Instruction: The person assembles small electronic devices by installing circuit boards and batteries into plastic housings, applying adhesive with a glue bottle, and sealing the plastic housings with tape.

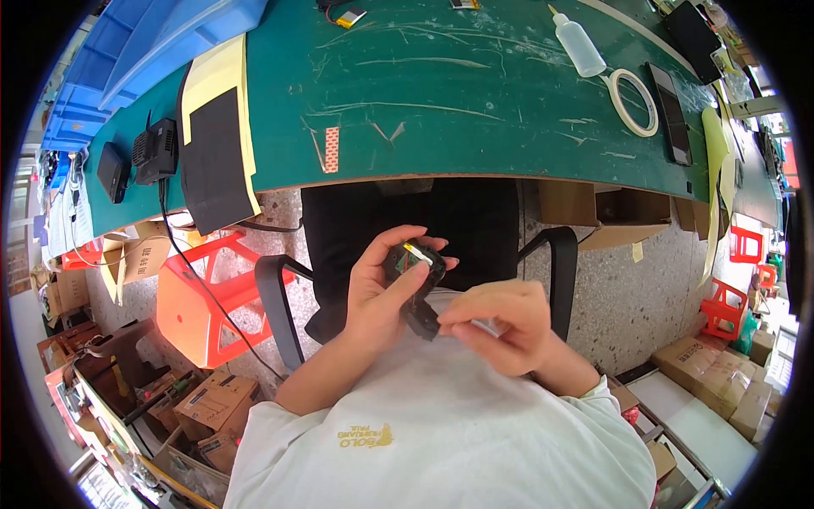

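My left hand (pixel 380 293) is closed around a small black plastic device (pixel 415 299), held above my lap in front of the bench edge. The device's upper part shows a bit of green circuit board and a yellow and white strip under my thumb. Its narrower end points down toward my right hand (pixel 504 327). There my right thumb and forefinger are pinched together, right at that lower end. A thin greyish piece shows between the right fingers, too small to name. Whether the right fingertips grip the device itself is unclear.
A green bench (pixel 407 93) spans the front, with a black sheet (pixel 216 157), patterned strip (pixel 331 149), glue bottle (pixel 580 47), tape roll (pixel 632 102) and phone (pixel 670 114). A black chair (pixel 407 220) stands before me; a red stool (pixel 191 297) and cable (pixel 216 301) are left.
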Demonstrator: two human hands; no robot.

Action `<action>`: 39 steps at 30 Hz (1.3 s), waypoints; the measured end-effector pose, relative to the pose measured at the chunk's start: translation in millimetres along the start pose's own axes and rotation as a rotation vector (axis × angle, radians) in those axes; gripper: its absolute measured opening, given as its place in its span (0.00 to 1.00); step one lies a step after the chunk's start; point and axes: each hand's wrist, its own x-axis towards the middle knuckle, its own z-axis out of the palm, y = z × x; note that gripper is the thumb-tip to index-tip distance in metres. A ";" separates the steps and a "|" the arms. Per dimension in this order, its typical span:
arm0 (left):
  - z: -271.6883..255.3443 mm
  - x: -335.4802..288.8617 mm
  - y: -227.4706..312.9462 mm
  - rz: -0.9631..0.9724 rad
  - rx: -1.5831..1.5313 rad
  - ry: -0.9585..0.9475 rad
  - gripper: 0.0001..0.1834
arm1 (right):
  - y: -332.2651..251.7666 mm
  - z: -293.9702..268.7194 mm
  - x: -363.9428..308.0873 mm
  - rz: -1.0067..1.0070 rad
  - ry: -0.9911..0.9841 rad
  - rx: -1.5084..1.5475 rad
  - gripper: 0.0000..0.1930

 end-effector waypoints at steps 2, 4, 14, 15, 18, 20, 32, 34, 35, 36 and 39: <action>0.6 -1.9 -3.7 -0.037 -0.016 0.017 0.24 | 3.8 -4.9 -1.0 0.109 0.047 -0.029 0.11; 3.5 -3.8 -10.5 -0.007 -0.129 0.015 0.22 | 3.2 2.1 3.4 0.166 0.129 -0.111 0.12; 5.8 -2.5 -20.2 0.277 0.112 -0.053 0.20 | 26.6 22.9 -0.4 0.242 0.291 -0.047 0.18; 3.9 -2.6 -18.8 0.292 0.234 -0.070 0.20 | 29.6 22.2 -2.8 0.260 0.306 -0.040 0.17; -0.1 -1.4 -11.6 0.321 0.356 -0.077 0.21 | 25.4 16.0 -0.6 0.354 0.263 -0.057 0.14; -5.1 0.9 4.0 0.301 0.556 -0.149 0.21 | 24.4 6.6 0.8 0.307 0.179 -0.164 0.13; -16.5 0.8 8.6 0.182 0.892 -0.348 0.18 | 15.1 1.8 5.8 0.345 0.025 -0.239 0.13; -15.7 -4.4 3.7 -0.014 0.580 -0.138 0.18 | 17.2 -0.5 7.7 0.343 0.011 -0.207 0.16; -15.6 -4.2 0.5 -0.012 0.580 -0.135 0.18 | 20.4 -1.6 10.0 0.243 0.033 -0.159 0.19; -15.8 -3.9 -3.2 -0.012 0.426 -0.054 0.22 | 22.9 -1.8 10.9 0.144 0.055 -0.111 0.23; -23.2 -0.6 -1.6 -0.024 0.195 0.001 0.26 | 28.9 1.8 6.8 0.213 0.040 -0.113 0.31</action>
